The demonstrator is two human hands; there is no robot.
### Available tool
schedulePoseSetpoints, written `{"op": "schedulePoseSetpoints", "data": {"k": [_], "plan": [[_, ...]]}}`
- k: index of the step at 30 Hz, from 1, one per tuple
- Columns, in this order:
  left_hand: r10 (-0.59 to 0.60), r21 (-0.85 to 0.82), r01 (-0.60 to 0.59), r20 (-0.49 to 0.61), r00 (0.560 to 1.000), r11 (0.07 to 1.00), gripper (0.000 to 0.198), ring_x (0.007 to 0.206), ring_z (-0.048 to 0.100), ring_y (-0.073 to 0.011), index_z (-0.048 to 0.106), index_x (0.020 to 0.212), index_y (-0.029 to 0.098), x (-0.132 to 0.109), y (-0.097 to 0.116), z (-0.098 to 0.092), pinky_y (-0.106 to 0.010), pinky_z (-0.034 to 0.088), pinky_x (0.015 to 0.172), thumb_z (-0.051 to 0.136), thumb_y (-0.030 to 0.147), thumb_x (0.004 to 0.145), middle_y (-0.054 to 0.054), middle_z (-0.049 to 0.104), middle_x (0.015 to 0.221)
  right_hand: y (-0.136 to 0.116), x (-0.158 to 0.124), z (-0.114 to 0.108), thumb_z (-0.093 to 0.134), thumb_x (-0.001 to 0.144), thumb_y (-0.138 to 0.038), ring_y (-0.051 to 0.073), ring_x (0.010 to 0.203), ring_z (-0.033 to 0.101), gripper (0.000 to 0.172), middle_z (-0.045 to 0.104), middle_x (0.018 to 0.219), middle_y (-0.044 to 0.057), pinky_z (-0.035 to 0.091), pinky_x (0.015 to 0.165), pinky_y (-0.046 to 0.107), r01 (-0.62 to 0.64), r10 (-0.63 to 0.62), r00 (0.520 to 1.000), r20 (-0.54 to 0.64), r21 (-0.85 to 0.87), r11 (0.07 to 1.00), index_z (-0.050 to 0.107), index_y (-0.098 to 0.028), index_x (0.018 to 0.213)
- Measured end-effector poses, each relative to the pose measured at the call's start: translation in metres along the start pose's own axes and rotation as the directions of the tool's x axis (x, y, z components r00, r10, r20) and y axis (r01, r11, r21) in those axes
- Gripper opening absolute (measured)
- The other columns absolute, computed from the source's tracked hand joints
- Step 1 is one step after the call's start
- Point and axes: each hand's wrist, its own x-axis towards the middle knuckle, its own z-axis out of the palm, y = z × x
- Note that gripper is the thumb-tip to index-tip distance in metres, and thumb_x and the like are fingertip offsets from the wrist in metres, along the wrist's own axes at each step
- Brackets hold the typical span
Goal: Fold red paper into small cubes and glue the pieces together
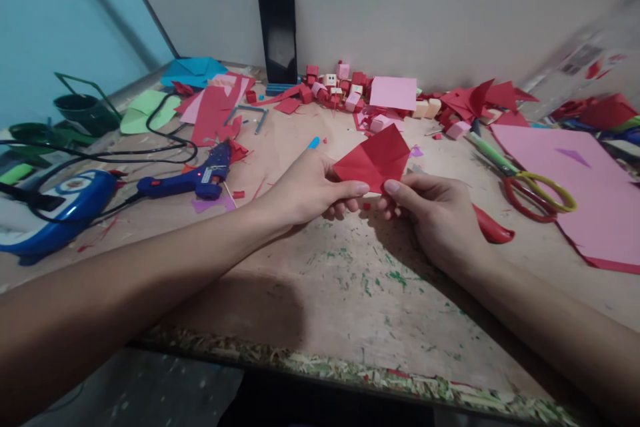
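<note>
Between my two hands is a red paper square (375, 159) with crease lines, raised a little above the wooden table. My left hand (325, 188) pinches its lower left edge, thumb on top and fingers beneath. At the lower right edge, my right hand (425, 207) grips the same paper between thumb and fingers. A red pointed object (494, 225) lies beside my right hand, partly hidden by it. Behind my left hand the tip of something blue (313, 143) shows.
A blue glue gun (193, 180) with a black cord lies at left. Scissors (537, 193) rest on pink paper (605, 213) at right. A phone (279, 40) stands against the wall, near several small folded paper cubes (353, 101). The worn table edge (320, 363) is nearest me.
</note>
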Motion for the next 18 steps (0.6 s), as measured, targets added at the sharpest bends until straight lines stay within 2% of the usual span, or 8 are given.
{"op": "schedulePoseSetpoints", "data": {"k": [5,10,18], "plan": [[0.003,-0.05,-0.002,0.015,1.0,0.999,0.018,0.054,0.06,-0.0084,0.075,0.072,0.011,-0.0029,0.0023,0.0007,-0.018,0.048,0.052,0.074,0.018,0.088,-0.005,0.072,0.064,0.0009,0.0008,0.0008,0.087,0.083,-0.041,0.015,0.058,0.062,0.025,0.073,0.067,0.003,0.05,0.06,0.029,-0.032,0.032,0.999,0.002,0.076,0.997,0.08,-0.023,0.067],[0.039,-0.087,-0.035,0.048,0.998,0.996,0.013,0.055,0.059,-0.008,0.075,0.073,0.011,-0.0042,0.0021,0.0006,-0.018,0.046,0.051,0.076,0.016,0.085,-0.004,0.071,0.066,0.0042,0.0019,-0.0014,0.087,0.085,-0.037,0.015,0.061,0.064,0.02,0.074,0.069,0.001,0.051,0.064,0.029,-0.095,0.089,0.995,0.039,0.23,0.968,0.08,-0.023,0.071],[0.03,-0.074,-0.024,0.082,0.996,0.997,0.002,0.058,0.061,-0.0085,0.076,0.08,0.01,-0.0044,0.0017,0.0018,-0.019,0.047,0.054,0.077,0.011,0.082,-0.003,0.071,0.068,0.005,0.0016,-0.0018,0.089,0.083,-0.037,0.014,0.06,0.063,0.019,0.074,0.067,0.002,0.048,0.062,0.027,-0.072,0.066,0.997,0.039,0.201,0.977,0.081,-0.022,0.073]]}}
